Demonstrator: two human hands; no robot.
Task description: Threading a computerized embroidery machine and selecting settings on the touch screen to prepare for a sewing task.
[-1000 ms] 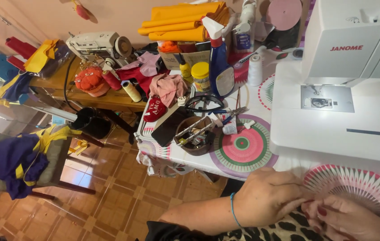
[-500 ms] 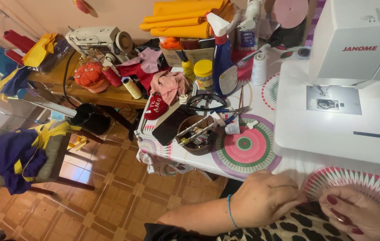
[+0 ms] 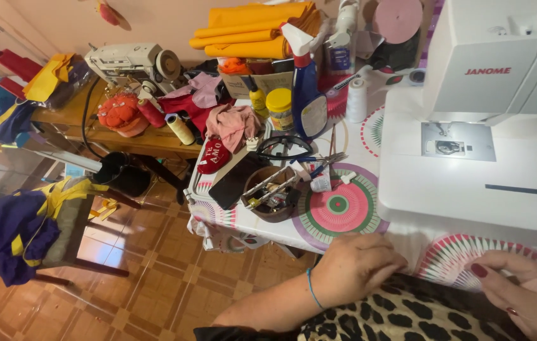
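A leopard-print fabric [image 3: 401,316] lies across my lap at the table's front edge. My left hand [image 3: 354,268] rests on it with the fingers curled over the cloth, a thin blue band on the wrist. At the lower right, my right hand [image 3: 524,287] pinches the fabric's edge with its fingertips, nails painted dark red. A white sewing machine [image 3: 477,132] stands just behind both hands, its needle plate [image 3: 458,142] bare.
A patterned tablecloth [image 3: 338,208] covers the table. On it sit a brown bowl of tools [image 3: 271,192], a black phone [image 3: 237,183], a blue spray bottle [image 3: 306,95] and yellow fabric rolls [image 3: 249,31]. A second sewing machine [image 3: 126,60] and a draped chair [image 3: 22,227] stand to the left.
The view has shifted slightly. My right hand has moved a little along the fabric's edge; my left hand stays on the cloth.
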